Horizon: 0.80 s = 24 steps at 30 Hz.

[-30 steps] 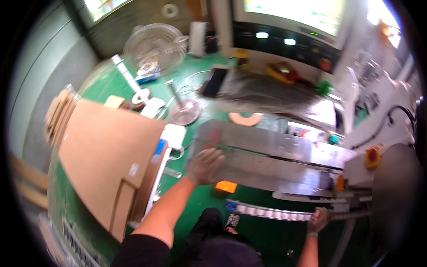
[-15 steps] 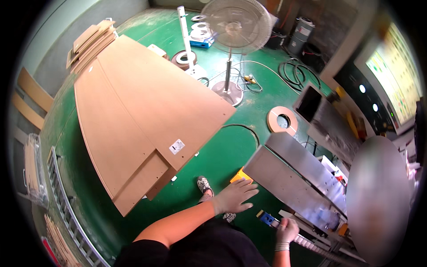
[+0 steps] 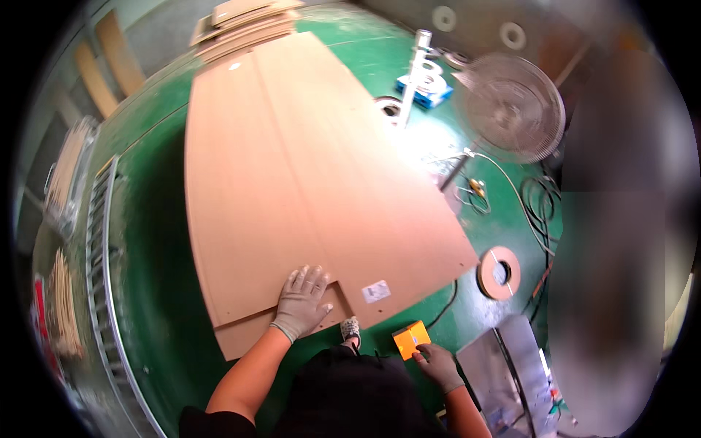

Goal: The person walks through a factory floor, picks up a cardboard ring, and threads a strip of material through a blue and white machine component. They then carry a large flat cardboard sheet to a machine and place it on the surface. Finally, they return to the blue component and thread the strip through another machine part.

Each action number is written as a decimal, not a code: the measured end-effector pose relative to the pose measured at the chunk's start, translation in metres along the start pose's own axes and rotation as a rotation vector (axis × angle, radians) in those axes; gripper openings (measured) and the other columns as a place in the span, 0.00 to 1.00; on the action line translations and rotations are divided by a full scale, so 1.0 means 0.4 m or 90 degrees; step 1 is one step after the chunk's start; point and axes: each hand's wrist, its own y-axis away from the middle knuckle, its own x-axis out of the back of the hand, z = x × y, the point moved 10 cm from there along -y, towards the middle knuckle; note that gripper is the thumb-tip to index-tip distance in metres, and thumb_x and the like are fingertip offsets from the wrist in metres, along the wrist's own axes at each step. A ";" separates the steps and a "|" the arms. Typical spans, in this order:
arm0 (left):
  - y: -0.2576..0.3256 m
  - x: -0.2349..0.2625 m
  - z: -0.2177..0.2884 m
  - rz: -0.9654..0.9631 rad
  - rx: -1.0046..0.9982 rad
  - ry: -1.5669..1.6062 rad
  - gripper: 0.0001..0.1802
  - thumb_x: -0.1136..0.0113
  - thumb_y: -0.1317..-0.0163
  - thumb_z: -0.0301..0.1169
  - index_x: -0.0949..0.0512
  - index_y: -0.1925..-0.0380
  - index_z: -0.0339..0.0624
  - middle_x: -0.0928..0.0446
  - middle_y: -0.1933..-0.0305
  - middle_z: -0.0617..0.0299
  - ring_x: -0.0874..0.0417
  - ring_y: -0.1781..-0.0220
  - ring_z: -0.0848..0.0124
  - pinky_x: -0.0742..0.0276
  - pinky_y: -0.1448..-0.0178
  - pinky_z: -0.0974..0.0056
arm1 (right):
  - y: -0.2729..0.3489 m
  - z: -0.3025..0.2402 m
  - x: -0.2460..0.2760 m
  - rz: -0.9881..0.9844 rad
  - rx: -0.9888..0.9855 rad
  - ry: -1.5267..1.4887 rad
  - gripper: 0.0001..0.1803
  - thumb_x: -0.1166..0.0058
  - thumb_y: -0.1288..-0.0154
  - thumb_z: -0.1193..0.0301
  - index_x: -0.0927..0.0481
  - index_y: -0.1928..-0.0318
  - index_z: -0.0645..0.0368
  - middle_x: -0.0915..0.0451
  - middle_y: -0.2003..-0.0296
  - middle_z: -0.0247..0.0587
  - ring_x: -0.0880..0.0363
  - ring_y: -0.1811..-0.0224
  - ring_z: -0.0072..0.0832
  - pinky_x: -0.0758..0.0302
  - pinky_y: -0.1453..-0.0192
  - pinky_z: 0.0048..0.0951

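My left hand (image 3: pixel 303 303), in a pale grey glove, lies open with fingers spread on a large brown board (image 3: pixel 292 168). It rests beside a step or cutout at the board's near edge. My right hand (image 3: pixel 439 366), also gloved, is closed, its fingers curled together. It overlaps the near corner of a yellow-orange box (image 3: pixel 410 338) low down by the metal machine. Whether those fingers touch the box or hold anything small cannot be made out. The board carries a white label (image 3: pixel 376 292) near its close right corner.
Smaller boards (image 3: pixel 244 29) are stacked at the far end. A pedestal fan (image 3: pixel 511 108) stands far right, cables around it. A roll of edge banding (image 3: pixel 499 273) lies on the green floor. A metal machine bed (image 3: pixel 496 372) is near right; a metal ladder-like frame (image 3: pixel 109 292) runs along the left.
The view has swung right-down, closer over the board. My left hand has moved from mid-air onto the board. My right hand has left the machine's rail and come beside the yellow box.
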 end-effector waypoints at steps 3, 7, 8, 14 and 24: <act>0.091 -0.005 -0.108 0.011 0.083 0.040 0.42 0.43 0.33 0.55 0.33 0.24 0.44 0.40 0.18 0.51 0.45 0.16 0.49 0.58 0.13 0.45 | -0.074 -0.096 0.011 -0.020 0.066 0.003 0.24 0.44 0.27 0.54 0.15 0.46 0.63 0.13 0.49 0.52 0.15 0.46 0.49 0.19 0.41 0.44; 0.308 -0.007 -0.249 0.075 0.261 0.018 0.41 0.41 0.35 0.52 0.31 0.27 0.42 0.38 0.19 0.50 0.43 0.17 0.48 0.56 0.14 0.44 | -0.116 -0.211 -0.049 -0.099 0.150 0.005 0.23 0.44 0.26 0.56 0.16 0.46 0.63 0.13 0.51 0.52 0.14 0.47 0.48 0.18 0.45 0.43; 0.381 0.005 -0.275 0.117 0.320 -0.013 0.39 0.39 0.38 0.51 0.27 0.30 0.43 0.35 0.21 0.49 0.39 0.19 0.48 0.52 0.15 0.43 | -0.121 -0.220 -0.074 -0.115 0.179 0.052 0.22 0.44 0.26 0.56 0.16 0.46 0.62 0.13 0.51 0.51 0.14 0.48 0.49 0.19 0.44 0.44; 1.101 -0.241 -0.264 0.339 0.859 0.528 0.34 0.43 0.26 0.47 0.31 0.29 0.36 0.32 0.25 0.38 0.31 0.24 0.48 0.36 0.21 0.53 | -0.124 -0.214 -0.308 -0.298 0.305 0.184 0.23 0.45 0.29 0.49 0.14 0.53 0.55 0.13 0.57 0.53 0.14 0.52 0.52 0.19 0.47 0.51; 1.916 -0.821 0.682 -0.555 1.001 0.773 0.31 0.45 0.33 0.56 0.16 0.44 0.44 0.17 0.40 0.43 0.19 0.34 0.48 0.23 0.35 0.46 | 0.026 -0.529 -0.493 -0.388 0.353 0.004 0.15 0.40 0.28 0.61 0.14 0.52 0.59 0.13 0.58 0.52 0.14 0.56 0.51 0.18 0.51 0.44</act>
